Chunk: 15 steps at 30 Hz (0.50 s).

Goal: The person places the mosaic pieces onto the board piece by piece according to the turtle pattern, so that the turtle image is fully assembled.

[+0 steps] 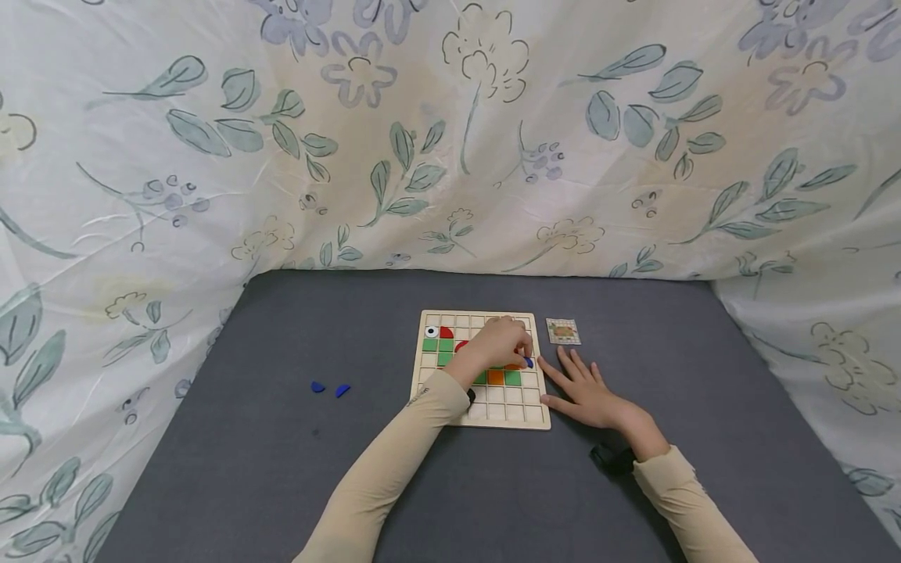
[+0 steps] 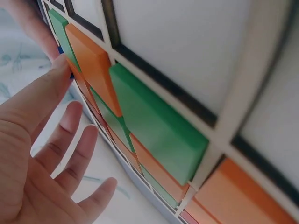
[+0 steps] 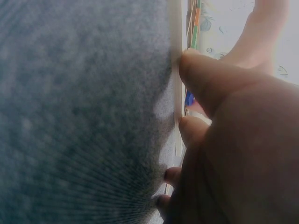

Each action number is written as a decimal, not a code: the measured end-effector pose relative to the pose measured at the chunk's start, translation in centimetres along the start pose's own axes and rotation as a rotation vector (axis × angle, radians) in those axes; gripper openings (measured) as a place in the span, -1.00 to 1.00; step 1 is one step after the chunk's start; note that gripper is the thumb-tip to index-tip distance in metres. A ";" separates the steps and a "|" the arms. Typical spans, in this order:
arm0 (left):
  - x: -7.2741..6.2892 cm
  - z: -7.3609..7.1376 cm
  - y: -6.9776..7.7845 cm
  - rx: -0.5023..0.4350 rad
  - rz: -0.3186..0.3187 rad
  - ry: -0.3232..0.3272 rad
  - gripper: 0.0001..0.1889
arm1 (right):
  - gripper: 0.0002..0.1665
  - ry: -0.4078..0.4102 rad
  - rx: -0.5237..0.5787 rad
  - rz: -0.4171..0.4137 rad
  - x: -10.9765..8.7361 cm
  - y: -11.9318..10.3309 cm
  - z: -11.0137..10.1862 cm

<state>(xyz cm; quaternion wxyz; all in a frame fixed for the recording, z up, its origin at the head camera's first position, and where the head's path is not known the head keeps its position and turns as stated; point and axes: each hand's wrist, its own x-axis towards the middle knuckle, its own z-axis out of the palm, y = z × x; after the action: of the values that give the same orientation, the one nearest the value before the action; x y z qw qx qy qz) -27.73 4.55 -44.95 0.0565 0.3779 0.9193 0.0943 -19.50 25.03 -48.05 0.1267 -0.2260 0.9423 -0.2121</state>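
Note:
My left hand reaches across a pale wooden grid board. Its thumb and index finger pinch a small blue piece by the board's right edge; in the left wrist view the piece is mostly hidden behind the thumb. Orange and green square tiles, such as a green tile and an orange tile, fill cells beside it. At the board's right side my right hand lies with fingers spread, the thumb and index fingertips against the edge. The right wrist view shows these fingertips at the rim.
Two blue half-round pieces, a left one and a right one, lie on the grey table left of the board. A small picture card is at its upper right. A floral curtain hangs behind and along both sides.

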 end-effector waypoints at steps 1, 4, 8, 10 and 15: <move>0.1 0.1 0.0 0.001 -0.006 0.003 -0.89 | -0.16 0.002 -0.001 0.002 0.0 0.0 0.0; 0.1 0.2 0.0 -0.002 -0.017 0.010 -0.88 | -0.15 -0.011 -0.008 0.021 0.0 -0.1 -0.1; 0.1 0.3 0.0 -0.008 -0.018 0.016 -0.88 | -0.15 -0.026 -0.019 0.034 0.0 -0.2 -0.2; 0.1 0.3 0.0 -0.005 -0.011 0.021 -0.88 | -0.15 -0.022 -0.021 0.031 0.0 -0.2 -0.2; 0.2 0.4 0.0 0.002 0.001 0.028 -0.90 | -0.16 0.007 -0.017 0.006 0.0 -0.2 -0.1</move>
<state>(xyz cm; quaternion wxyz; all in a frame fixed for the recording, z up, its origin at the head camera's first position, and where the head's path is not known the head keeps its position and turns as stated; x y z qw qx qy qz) -27.79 4.78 -45.36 0.0430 0.3770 0.9199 0.0989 -19.45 24.90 -47.87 0.1220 -0.2237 0.9451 -0.2046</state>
